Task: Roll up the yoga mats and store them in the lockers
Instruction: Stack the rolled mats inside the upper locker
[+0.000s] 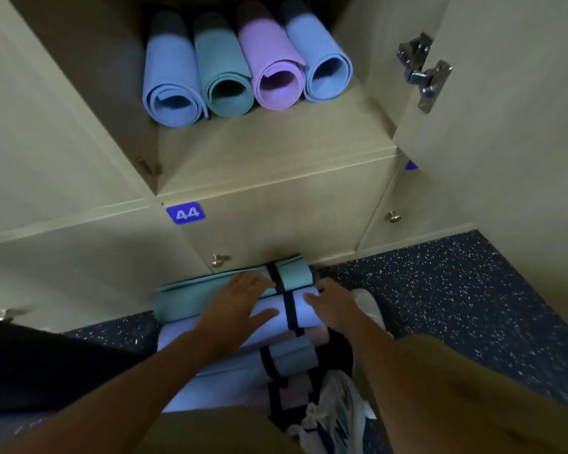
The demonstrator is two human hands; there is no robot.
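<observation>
I see my left hand (pixel 240 299) flat, fingers straight on the lilac mat (pixel 276 314), right hand (pixel 330 303) curled round its end, stack on floor (pixel 456 290) below locker (pixel 276 152) holding four rolls (pixel 243 70)

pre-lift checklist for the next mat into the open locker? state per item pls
1. Locker door open: ok.
2. Space in locker: four rolled mats stand at the back, bare shelf in front: ok.
3. Left hand on the pile: lies flat across the teal mat and lavender mat, no grip: not ok.
4. Right hand on lavender mat's end, grip hidden: cannot tell.
5. Strap round lavender mat: ok.
6. Shoe close beside the pile: cannot tell if clear.
</observation>
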